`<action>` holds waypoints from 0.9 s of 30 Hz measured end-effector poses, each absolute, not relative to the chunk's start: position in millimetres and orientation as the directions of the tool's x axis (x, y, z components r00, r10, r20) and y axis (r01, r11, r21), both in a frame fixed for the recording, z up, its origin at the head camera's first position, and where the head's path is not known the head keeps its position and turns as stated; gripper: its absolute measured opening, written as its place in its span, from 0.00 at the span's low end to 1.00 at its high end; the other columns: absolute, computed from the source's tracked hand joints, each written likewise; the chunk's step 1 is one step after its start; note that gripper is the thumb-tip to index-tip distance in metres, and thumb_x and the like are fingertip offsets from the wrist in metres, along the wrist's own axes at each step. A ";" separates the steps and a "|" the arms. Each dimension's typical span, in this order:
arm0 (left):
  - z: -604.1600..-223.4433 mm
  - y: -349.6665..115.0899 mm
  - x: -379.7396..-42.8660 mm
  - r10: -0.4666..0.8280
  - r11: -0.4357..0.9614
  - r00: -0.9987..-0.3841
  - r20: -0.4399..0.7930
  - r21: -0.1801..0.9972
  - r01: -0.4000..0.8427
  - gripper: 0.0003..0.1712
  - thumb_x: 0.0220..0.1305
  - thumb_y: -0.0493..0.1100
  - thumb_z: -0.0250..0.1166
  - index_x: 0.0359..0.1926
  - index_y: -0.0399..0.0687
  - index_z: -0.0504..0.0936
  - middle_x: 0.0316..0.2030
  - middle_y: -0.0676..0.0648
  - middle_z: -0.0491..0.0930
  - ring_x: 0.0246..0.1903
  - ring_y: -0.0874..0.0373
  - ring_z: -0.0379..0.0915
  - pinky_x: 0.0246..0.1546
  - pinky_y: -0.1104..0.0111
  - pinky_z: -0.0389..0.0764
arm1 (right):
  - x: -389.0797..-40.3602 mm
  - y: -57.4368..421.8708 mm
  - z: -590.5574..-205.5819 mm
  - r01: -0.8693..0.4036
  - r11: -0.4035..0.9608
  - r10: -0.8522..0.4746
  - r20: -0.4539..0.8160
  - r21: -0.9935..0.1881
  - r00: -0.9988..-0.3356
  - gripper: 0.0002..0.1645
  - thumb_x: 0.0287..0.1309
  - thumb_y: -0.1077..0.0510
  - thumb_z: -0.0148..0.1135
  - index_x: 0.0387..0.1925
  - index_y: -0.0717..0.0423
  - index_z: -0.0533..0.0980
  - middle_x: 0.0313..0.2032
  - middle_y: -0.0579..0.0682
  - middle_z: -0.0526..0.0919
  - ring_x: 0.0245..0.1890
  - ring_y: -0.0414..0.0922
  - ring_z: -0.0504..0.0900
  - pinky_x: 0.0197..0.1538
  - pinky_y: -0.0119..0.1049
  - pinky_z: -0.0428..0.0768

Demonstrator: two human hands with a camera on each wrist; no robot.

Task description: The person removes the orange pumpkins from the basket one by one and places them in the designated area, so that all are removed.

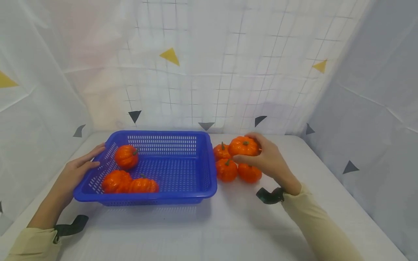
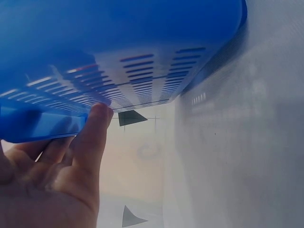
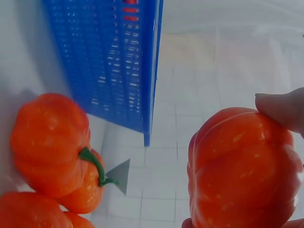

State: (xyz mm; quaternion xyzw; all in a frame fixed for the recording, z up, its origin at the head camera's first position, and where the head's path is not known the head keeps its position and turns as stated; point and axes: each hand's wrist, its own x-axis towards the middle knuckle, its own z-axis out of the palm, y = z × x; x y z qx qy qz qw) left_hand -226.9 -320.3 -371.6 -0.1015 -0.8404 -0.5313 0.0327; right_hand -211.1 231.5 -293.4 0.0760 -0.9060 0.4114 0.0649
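Head view: a person's right hand (image 1: 267,159) holds one pumpkin (image 1: 243,146) raised over a cluster at the right of a blue basket (image 1: 147,196). Thumb and fingers clamp its sides, a grip that leaves the stem (image 1: 245,143) uncovered and seems to suit so round a body. The left hand (image 1: 70,175) grips the basket's left rim, fingers over the edge and thumb against the outer wall, apparently to keep it steady on the white table (image 1: 202,235).

Three pumpkins sit in the basket: one toward the back (image 1: 126,157), two side by side at the front (image 1: 115,182), all on the left, so the right of its floor lies bare. Outside, three stand plainly on the table, close by the basket's right wall, probably to keep them within the right hand's reach. The right wrist view adds a sliver of orange (image 3: 78,221), likely a fourth, mostly hidden. One basket, two hands and three yellow triangles (image 1: 170,56) on the sheeting (image 1: 209,98) complete the count.
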 end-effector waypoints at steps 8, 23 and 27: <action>-372.1 -320.6 -226.1 0.146 0.407 -0.973 0.177 0.886 0.223 0.33 0.83 0.54 0.50 0.81 0.52 0.60 0.82 0.49 0.48 0.80 0.46 0.35 0.72 0.35 0.36 | -210.1 251.2 -298.1 -0.178 0.648 -0.067 0.178 -0.741 -0.982 0.48 0.53 0.38 0.79 0.69 0.53 0.69 0.60 0.55 0.77 0.56 0.56 0.76 0.53 0.54 0.83; -373.0 -321.2 -227.6 0.124 0.417 -0.980 0.153 0.889 0.192 0.33 0.83 0.55 0.50 0.82 0.58 0.59 0.81 0.50 0.47 0.80 0.41 0.33 0.71 0.32 0.36 | -215.4 289.9 -309.5 -0.122 0.659 -0.026 0.140 -0.742 -0.990 0.46 0.56 0.41 0.78 0.68 0.57 0.68 0.60 0.56 0.76 0.54 0.55 0.77 0.49 0.45 0.85; -372.7 -320.8 -227.6 0.127 0.414 -0.979 0.157 0.889 0.196 0.33 0.83 0.55 0.51 0.81 0.56 0.59 0.81 0.50 0.48 0.80 0.41 0.33 0.71 0.32 0.36 | -218.0 299.6 -317.2 -0.106 0.667 -0.015 0.129 -0.738 -0.992 0.46 0.57 0.43 0.78 0.68 0.59 0.68 0.61 0.57 0.76 0.54 0.56 0.77 0.51 0.47 0.84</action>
